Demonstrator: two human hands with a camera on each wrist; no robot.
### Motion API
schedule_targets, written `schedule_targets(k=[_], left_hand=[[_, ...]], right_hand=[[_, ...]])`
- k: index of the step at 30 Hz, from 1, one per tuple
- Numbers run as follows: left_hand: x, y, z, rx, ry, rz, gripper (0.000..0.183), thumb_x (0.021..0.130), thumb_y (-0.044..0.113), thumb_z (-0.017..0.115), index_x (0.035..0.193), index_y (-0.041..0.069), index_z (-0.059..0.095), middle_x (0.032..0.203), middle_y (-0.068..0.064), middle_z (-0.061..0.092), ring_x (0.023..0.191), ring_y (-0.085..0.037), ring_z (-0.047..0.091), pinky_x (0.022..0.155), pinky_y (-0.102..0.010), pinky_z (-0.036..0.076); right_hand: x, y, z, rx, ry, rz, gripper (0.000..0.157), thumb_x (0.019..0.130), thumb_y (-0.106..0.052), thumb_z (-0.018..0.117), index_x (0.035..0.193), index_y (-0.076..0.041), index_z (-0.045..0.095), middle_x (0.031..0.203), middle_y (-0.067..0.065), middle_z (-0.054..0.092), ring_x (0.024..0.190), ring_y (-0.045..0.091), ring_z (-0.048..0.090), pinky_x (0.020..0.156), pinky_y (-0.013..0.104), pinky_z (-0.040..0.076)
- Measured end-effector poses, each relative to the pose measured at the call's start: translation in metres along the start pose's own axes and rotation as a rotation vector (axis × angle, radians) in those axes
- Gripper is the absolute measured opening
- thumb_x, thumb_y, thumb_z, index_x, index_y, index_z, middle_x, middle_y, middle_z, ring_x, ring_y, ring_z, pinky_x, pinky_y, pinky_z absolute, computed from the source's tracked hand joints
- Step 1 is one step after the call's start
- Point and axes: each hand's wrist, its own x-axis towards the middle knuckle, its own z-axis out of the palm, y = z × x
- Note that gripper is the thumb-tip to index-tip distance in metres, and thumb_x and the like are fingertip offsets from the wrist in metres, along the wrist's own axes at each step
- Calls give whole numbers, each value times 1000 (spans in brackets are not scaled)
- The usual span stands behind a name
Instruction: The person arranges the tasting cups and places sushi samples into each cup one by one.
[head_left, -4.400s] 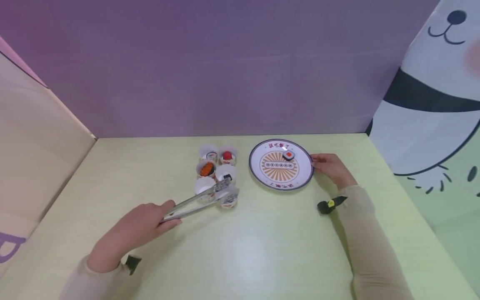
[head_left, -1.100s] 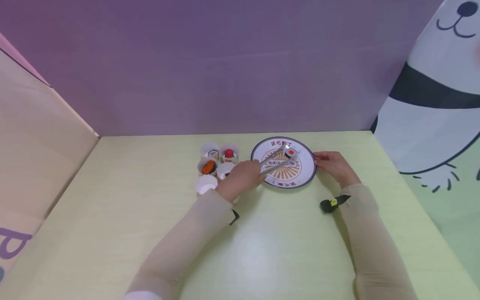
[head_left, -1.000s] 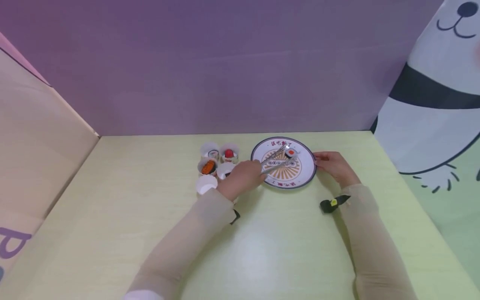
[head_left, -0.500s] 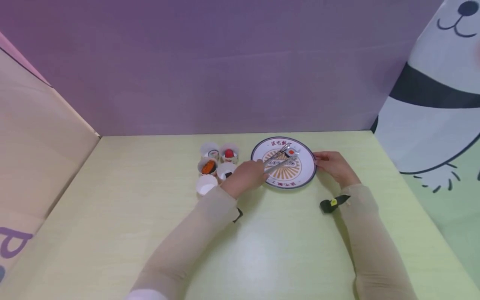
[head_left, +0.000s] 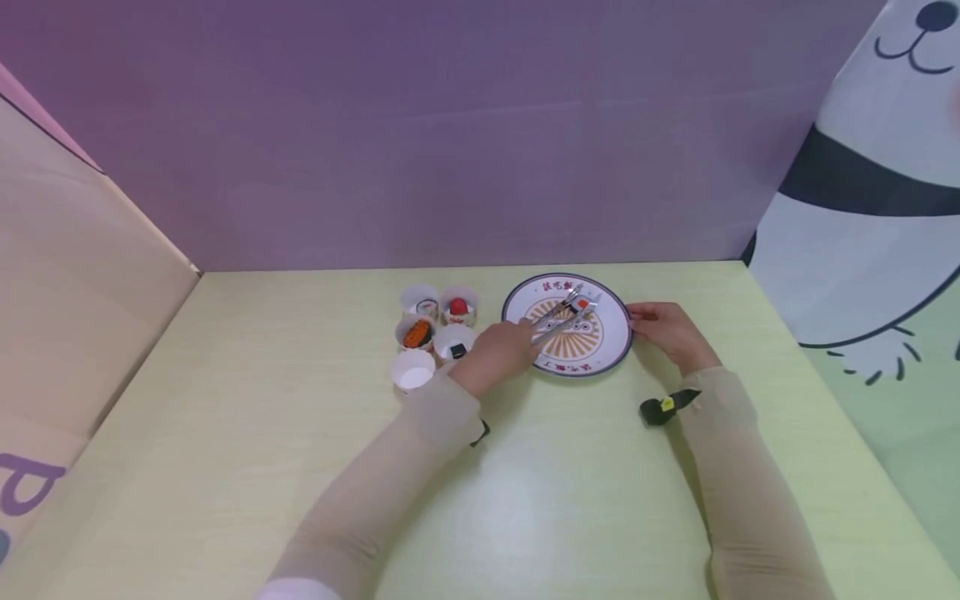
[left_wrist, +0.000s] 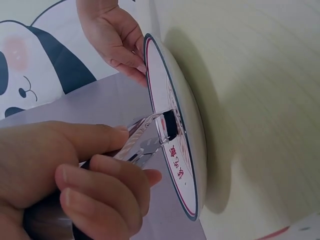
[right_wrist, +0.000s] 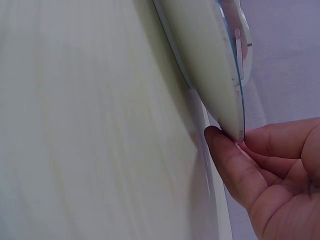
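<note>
My left hand (head_left: 498, 354) grips metal tongs (head_left: 557, 330) and reaches over a white plate (head_left: 611, 343) with a dark blue rim. On the plate's far right part sits a small toy sushi roll (head_left: 582, 305), white with a red centre and black wrap. In the left wrist view the tong tips straddle this roll (left_wrist: 170, 125); whether they squeeze it is unclear. At the plate's right edge my right hand (head_left: 671, 335) pinches the rim between thumb and fingers; the right wrist view shows the pinch on the plate (right_wrist: 215, 65) from below.
Left of the plate stand several paper cups: one (head_left: 417, 335) holds an orange-topped sushi, one (head_left: 459, 307) a red ball-like piece, one (head_left: 455, 343) a black-and-white piece. The near-left cup (head_left: 413, 370) shows only white. A purple wall (head_left: 480, 167) rises behind the table.
Over the last seconds my left hand brought the tongs from above the cups to the plate. Lately it edged slightly right, the tongs staying around the roll. My right hand keeps its pinch.
</note>
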Motion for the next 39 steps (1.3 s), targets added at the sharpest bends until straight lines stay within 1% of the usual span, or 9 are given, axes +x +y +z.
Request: schedule_targets(k=[6, 10, 14, 17, 21, 25, 30, 35, 39], left_hand=[[2, -5, 1, -26, 1, -26, 47, 100, 33, 44, 137, 5, 42, 105, -13, 60, 83, -22, 55, 65, -31, 48], [-2, -9, 0, -47, 18, -25, 51, 99, 36, 46, 139, 5, 41, 109, -13, 60, 86, -21, 56, 68, -32, 49], [-13, -13, -3, -46, 29, -24, 54, 98, 37, 47, 140, 4, 40, 115, -15, 59, 89, -23, 56, 73, -34, 49], [-23, -18, -4, -39, 42, -12, 47, 97, 36, 49, 131, 3, 47, 103, -14, 62, 82, -23, 57, 66, -33, 49], [-33, -25, -4, -28, 77, 14, 40, 97, 34, 50, 123, 4, 51, 86, -10, 59, 70, -21, 54, 55, -30, 45], [-42, -32, -6, -20, 101, 27, 41, 97, 34, 51, 126, 5, 49, 89, -11, 60, 71, -22, 55, 56, -31, 46], [-55, -38, -9, 3, 140, 37, 39, 96, 36, 53, 122, 7, 51, 91, -10, 62, 73, -23, 57, 60, -36, 48], [-66, -45, -10, 15, 195, 84, 31, 95, 35, 55, 108, 7, 52, 76, -8, 56, 63, -22, 53, 53, -32, 42], [-76, -53, -6, 10, 217, 90, 29, 95, 34, 56, 106, 7, 51, 66, -6, 52, 54, -19, 47, 46, -29, 37]], right_hand=[[-1, -2, -2, -42, 8, -1, 41, 95, -3, 48, 132, 13, 42, 131, 32, 47, 86, -1, 51, 76, 11, 44], [-2, -3, -3, -66, 18, 3, 41, 95, -4, 49, 132, 12, 43, 131, 31, 47, 89, 1, 50, 76, 11, 44], [-1, -1, -1, -47, 8, 7, 41, 96, -5, 48, 132, 12, 42, 132, 31, 47, 88, 0, 51, 77, 12, 44], [1, 1, 0, -42, 1, 16, 41, 96, -5, 47, 133, 12, 42, 133, 30, 47, 93, 5, 52, 80, 14, 44], [3, 2, 1, -65, 3, 37, 40, 97, -5, 46, 134, 10, 42, 134, 28, 46, 109, 21, 51, 89, 23, 44], [3, 1, 3, -66, 4, 48, 40, 97, -5, 45, 135, 9, 41, 135, 28, 45, 117, 30, 47, 97, 34, 42], [1, -3, 3, -65, -2, 47, 41, 97, -4, 45, 134, 10, 41, 135, 29, 45, 119, 32, 46, 99, 37, 40], [-1, -5, 1, -75, 7, 38, 41, 96, -5, 46, 134, 9, 42, 135, 29, 45, 114, 28, 48, 92, 28, 43], [-3, 0, 2, -50, 11, 19, 41, 96, -4, 47, 134, 11, 41, 133, 30, 46, 102, 14, 52, 82, 16, 44]])
